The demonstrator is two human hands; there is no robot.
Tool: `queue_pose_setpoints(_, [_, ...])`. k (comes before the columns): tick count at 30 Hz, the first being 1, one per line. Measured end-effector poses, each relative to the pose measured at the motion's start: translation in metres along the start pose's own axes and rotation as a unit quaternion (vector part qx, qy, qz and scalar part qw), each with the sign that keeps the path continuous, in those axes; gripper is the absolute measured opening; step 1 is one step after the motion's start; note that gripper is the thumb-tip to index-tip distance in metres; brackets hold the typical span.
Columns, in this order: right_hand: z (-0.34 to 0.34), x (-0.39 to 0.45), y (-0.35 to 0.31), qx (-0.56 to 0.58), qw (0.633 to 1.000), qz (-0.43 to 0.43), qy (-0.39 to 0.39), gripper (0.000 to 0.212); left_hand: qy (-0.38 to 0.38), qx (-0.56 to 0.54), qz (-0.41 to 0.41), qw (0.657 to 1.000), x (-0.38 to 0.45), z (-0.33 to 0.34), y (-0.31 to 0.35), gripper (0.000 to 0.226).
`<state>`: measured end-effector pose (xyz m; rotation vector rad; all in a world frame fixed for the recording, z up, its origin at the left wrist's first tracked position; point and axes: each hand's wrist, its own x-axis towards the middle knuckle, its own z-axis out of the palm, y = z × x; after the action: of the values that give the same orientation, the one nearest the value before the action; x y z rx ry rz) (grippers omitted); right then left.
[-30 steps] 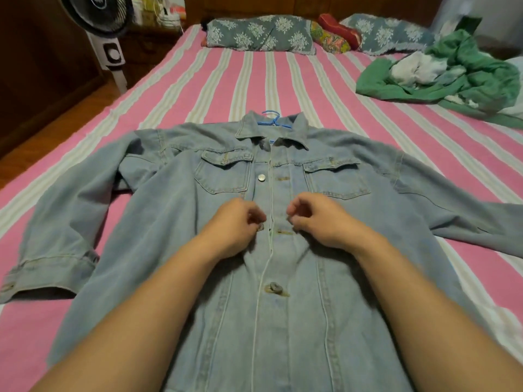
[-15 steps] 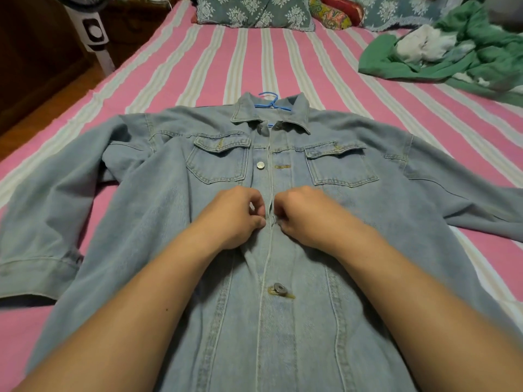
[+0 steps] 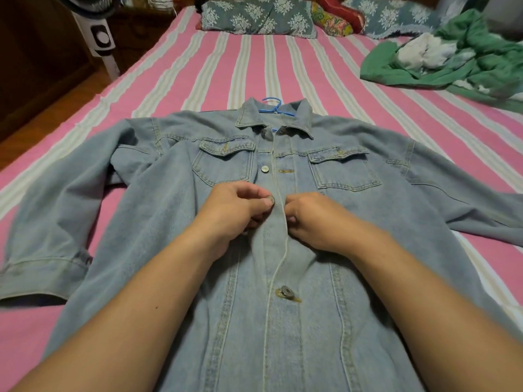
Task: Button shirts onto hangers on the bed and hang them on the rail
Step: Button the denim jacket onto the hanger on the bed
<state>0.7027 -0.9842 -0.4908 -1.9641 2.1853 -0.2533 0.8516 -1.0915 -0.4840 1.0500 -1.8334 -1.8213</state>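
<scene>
- A fan (image 3: 102, 38) stands on the floor off the far left edge of the bed (image 3: 181, 80).
- The shirt (image 3: 169, 222) – pale denim – lies face up on the striped sheet, sleeves spread, its left cuff (image 3: 42, 275) near the bed's edge.
- The left hand (image 3: 235, 213) has curled fingers and pinches a metal button (image 3: 271, 200) at the placket's left side.
- A blue hanger (image 3: 273, 104) pokes out of the collar; one button (image 3: 265, 168) above the hands sits undone, another (image 3: 287, 291) below them is through its hole.
- The right hand (image 3: 314, 219) – fingers curled – grips the placket's right edge just beside the left hand.
- Pillows (image 3: 257, 15) lie at the head of the bed.
- Green clothes (image 3: 452, 60) lie heaped at far right, well apart from the shirt.
</scene>
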Motion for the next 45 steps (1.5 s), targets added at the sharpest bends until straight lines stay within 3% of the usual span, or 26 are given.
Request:
queue_pose_setpoints(3, [-0.012,-0.008,0.013,-0.002,0.999,0.044,0.017,0.005,-0.014,0.018,-0.017,1.000,0.001,0.004,-0.006,0.013])
queue_pose_setpoints(6, [-0.023,-0.021,0.026,0.042,0.992,0.078,0.093,0.006,-0.014,0.016,-0.036,0.999,0.000,0.009,-0.008,0.013])
queue_pose_setpoints(10, [-0.021,-0.019,0.016,0.111,0.973,0.048,0.197,0.013,-0.024,-0.033,-0.034,0.999,0.001,0.015,-0.006,0.009])
queue_pose_setpoints(15, [-0.002,-0.004,0.003,0.114,0.980,0.042,0.155,0.004,-0.043,-0.090,-0.038,0.994,-0.003,0.019,-0.003,0.011])
queue_pose_setpoints(20, [0.002,0.002,0.003,0.119,0.971,0.062,0.199,0.007,-0.044,-0.102,-0.053,0.992,-0.006,0.020,-0.003,0.007])
queue_pose_setpoints(25, [0.000,-0.001,0.000,0.183,0.965,0.074,0.175,0.008,-0.012,-0.115,-0.054,0.992,-0.006,0.021,-0.002,0.008])
queue_pose_setpoints(32, [0.003,0.000,-0.003,0.310,0.921,0.131,0.195,0.021,-0.023,-0.109,-0.047,0.993,-0.011,0.023,0.001,0.005])
queue_pose_setpoints(35, [0.001,-0.003,-0.002,0.352,0.911,0.116,0.182,0.029,-0.034,-0.133,-0.079,0.987,-0.011,0.022,0.005,0.021])
queue_pose_setpoints(40, [0.004,-0.003,-0.011,0.303,0.935,0.134,0.129,0.034,-0.037,-0.095,-0.075,0.992,-0.007,0.021,-0.002,0.016])
queue_pose_setpoints(45, [0.006,-0.003,-0.020,0.274,0.936,0.138,0.172,0.033,-0.037,-0.108,-0.079,0.990,-0.010,0.022,0.000,0.022])
